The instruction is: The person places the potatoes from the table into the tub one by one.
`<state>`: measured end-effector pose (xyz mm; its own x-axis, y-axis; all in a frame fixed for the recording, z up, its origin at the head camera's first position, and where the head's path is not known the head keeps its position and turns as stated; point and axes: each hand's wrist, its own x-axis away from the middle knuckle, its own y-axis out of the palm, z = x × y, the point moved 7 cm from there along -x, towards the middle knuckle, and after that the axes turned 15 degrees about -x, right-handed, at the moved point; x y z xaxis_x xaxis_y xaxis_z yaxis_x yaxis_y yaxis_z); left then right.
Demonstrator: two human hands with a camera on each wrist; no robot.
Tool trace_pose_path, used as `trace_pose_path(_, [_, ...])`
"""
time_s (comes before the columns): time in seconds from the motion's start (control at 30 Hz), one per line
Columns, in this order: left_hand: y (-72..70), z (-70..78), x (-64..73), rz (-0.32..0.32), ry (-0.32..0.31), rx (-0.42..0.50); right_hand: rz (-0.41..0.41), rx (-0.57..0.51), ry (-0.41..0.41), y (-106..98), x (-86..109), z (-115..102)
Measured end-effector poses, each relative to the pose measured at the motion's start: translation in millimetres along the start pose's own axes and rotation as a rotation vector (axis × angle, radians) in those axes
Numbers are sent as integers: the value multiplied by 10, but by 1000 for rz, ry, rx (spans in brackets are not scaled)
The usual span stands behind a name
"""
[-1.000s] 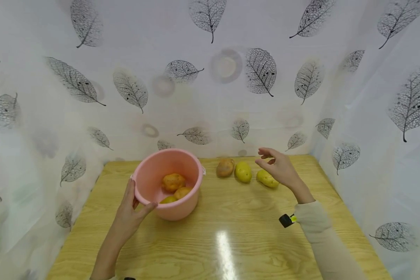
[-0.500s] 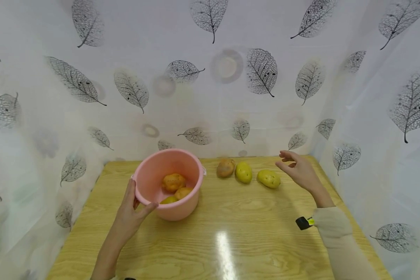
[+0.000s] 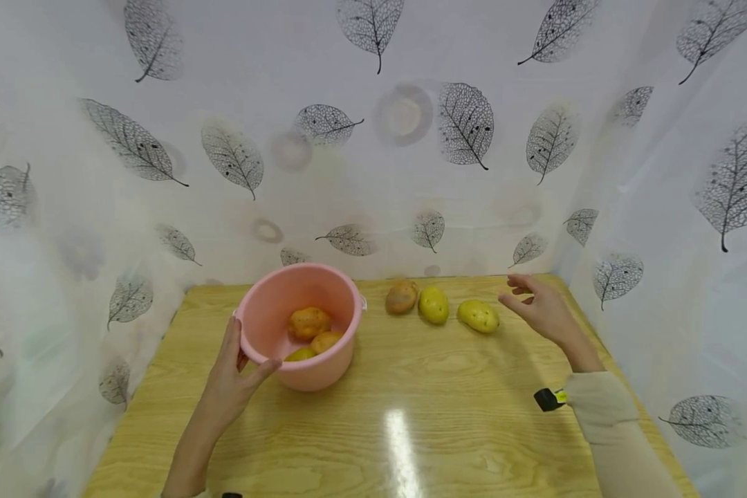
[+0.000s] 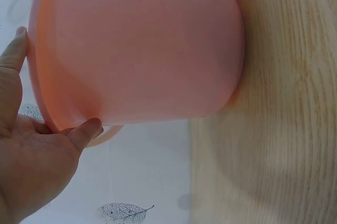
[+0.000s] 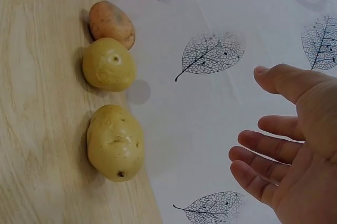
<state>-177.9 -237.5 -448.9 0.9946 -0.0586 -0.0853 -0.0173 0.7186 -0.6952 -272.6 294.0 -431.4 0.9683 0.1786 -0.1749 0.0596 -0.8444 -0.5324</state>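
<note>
My left hand (image 3: 227, 384) grips the near-left rim of a pink bucket (image 3: 317, 377), which stands tilted a little toward me. In the left wrist view, the thumb and a finger sit at the rim of the bucket (image 4: 147, 50). Inside lie a brown potato (image 3: 308, 323), a second brownish one (image 3: 325, 342) and a yellow one (image 3: 300, 355), partly hidden by the wall. My right hand (image 3: 541, 310) hovers with relaxed fingers, holding nothing, to the right of a yellow potato (image 3: 478, 316). Left of that lie another yellow potato (image 3: 434, 305) and a brown potato (image 3: 401, 297).
All of this stands on a wooden table (image 3: 373, 429). A white curtain (image 3: 404, 180) printed with dark leaves hangs behind the table's back edge and along both sides. A black wrist camera (image 3: 548, 399) sits at the right sleeve.
My right hand has moved to the right, from over the rightmost yellow potato to beside it, uncovering it. The left hand and the bucket stay where they were.
</note>
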Motion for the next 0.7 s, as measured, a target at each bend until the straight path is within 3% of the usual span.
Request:
trace_pose_path(0.27, [-7, 24, -7, 1, 15, 1, -73, 76, 71, 184, -4, 303])
trace_pose_path(0.7, [-14, 39, 1, 8, 36, 18, -101, 104, 140, 411, -34, 658])
